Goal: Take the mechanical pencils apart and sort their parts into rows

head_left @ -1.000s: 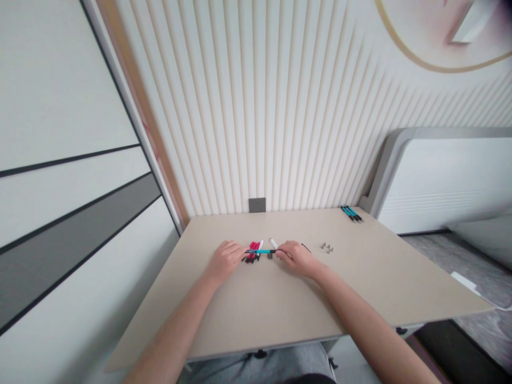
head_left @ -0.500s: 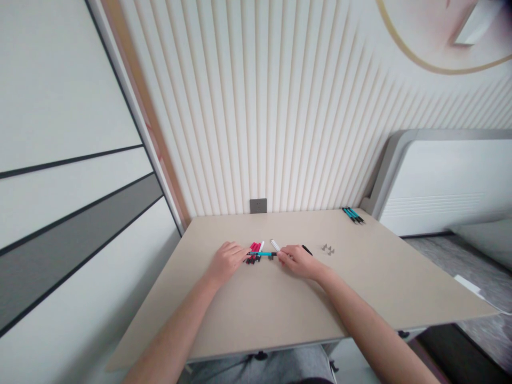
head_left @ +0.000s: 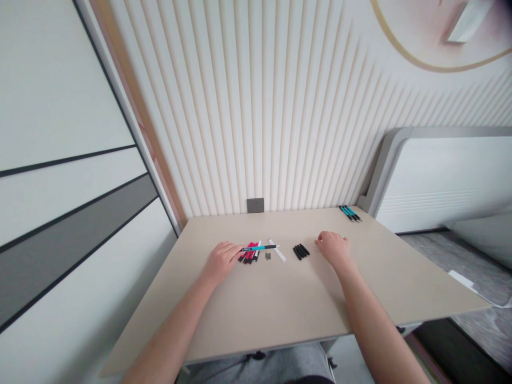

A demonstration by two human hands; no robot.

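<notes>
My left hand (head_left: 221,262) is closed around one end of a blue-and-black pen (head_left: 258,248). The pen lies nearly level and points right, a thin pale tip at its far end. Behind and below it are several red pen barrels (head_left: 248,256) with black ends, a white barrel (head_left: 257,250), small grey pieces (head_left: 268,256) and a white strip (head_left: 280,254). My right hand (head_left: 335,248) rests low over the table at the right, fingers curled and closed. It covers the spot of the small grey cones; whatever is between its fingertips is hidden. Several black grips (head_left: 301,251) lie left of it.
Several blue-and-black pens (head_left: 350,214) lie side by side at the back right of the beige table (head_left: 256,304). A ribbed wall (head_left: 240,106) with a dark socket (head_left: 255,205) rises behind it. A white cabinet (head_left: 80,277) stands left, a bed headboard (head_left: 440,181) right.
My right hand has left the pen's right end and moved right, over the grey cones, uncovering the black grips. My left hand still holds the pen, whose pale tip now shows.
</notes>
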